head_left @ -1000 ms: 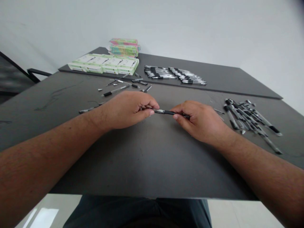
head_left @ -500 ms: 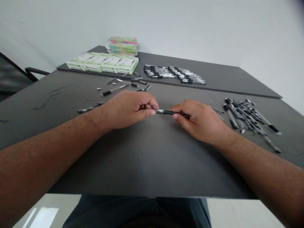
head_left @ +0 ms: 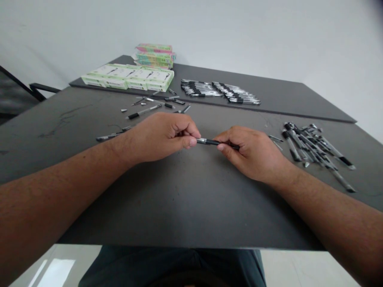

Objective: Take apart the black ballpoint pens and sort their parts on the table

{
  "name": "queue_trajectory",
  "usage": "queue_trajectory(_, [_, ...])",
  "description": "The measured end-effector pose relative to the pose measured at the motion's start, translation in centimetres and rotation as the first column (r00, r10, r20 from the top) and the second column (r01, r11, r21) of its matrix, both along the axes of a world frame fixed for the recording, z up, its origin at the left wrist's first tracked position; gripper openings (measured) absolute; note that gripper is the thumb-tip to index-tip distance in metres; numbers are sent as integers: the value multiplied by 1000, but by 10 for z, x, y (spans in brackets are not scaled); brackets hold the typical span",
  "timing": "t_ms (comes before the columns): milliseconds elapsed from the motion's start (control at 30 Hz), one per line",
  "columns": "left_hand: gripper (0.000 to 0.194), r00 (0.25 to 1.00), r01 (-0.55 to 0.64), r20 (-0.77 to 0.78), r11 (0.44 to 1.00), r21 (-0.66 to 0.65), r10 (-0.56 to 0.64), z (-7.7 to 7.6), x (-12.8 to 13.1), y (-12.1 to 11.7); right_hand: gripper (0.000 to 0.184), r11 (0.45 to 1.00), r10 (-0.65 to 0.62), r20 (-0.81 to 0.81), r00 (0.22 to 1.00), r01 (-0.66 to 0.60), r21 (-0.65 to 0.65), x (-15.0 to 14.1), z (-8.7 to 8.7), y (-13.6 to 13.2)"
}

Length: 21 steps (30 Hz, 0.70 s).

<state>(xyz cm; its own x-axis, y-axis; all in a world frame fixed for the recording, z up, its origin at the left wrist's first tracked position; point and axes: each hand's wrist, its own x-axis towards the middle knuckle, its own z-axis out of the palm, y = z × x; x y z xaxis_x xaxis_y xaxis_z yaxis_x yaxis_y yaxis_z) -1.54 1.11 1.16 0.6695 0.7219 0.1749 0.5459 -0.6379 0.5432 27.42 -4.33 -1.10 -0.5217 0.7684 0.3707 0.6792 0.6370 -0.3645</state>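
A black-and-clear pen (head_left: pixel 209 141) is held level between my two hands, just above the grey table (head_left: pixel 191 199). My left hand (head_left: pixel 176 133) pinches its silvery end between thumb and fingers. The black end is gripped by my right hand (head_left: pixel 247 147), whose curled fingers hide part of it. Behind my left hand lie loose pen parts (head_left: pixel 149 105), some of them clear barrels with black grips. To the right of my right hand is a heap of pen barrels (head_left: pixel 314 143).
Two rows of pens (head_left: pixel 221 91) lie on the raised board (head_left: pixel 278 95) at the back. White-and-green boxes (head_left: pixel 128 77) are lined up at the back left, with a stack of colourful packs (head_left: pixel 155 56) behind them. A dark chair frame (head_left: pixel 32 89) stands at the far left.
Both hands keep the same hold on the pen and have hardly moved. The view has shifted very slightly.
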Motion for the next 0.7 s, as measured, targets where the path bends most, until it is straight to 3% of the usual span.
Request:
queue_trajectory(200, [17, 999, 5, 52, 995, -101, 0, 0, 2, -1, 21, 1000, 1, -16, 1000, -1, -14, 0, 0, -1])
queue_trajectory(467, [18, 999, 12, 54, 993, -115, -6, -8, 1, 5, 19, 999, -21, -17, 1000, 21, -39, -3, -3, 2])
queue_trajectory(567, [28, 988, -25, 144, 989, -143, 46, -17, 0, 10, 22, 997, -75, -27, 997, 75, -16, -2, -1, 4])
queue_trajectory(700, [31, 981, -102, 159, 993, -65, 111, -20, -2, 12, 28, 975, -215, 10, 977, 214, 61, 13, 11, 10])
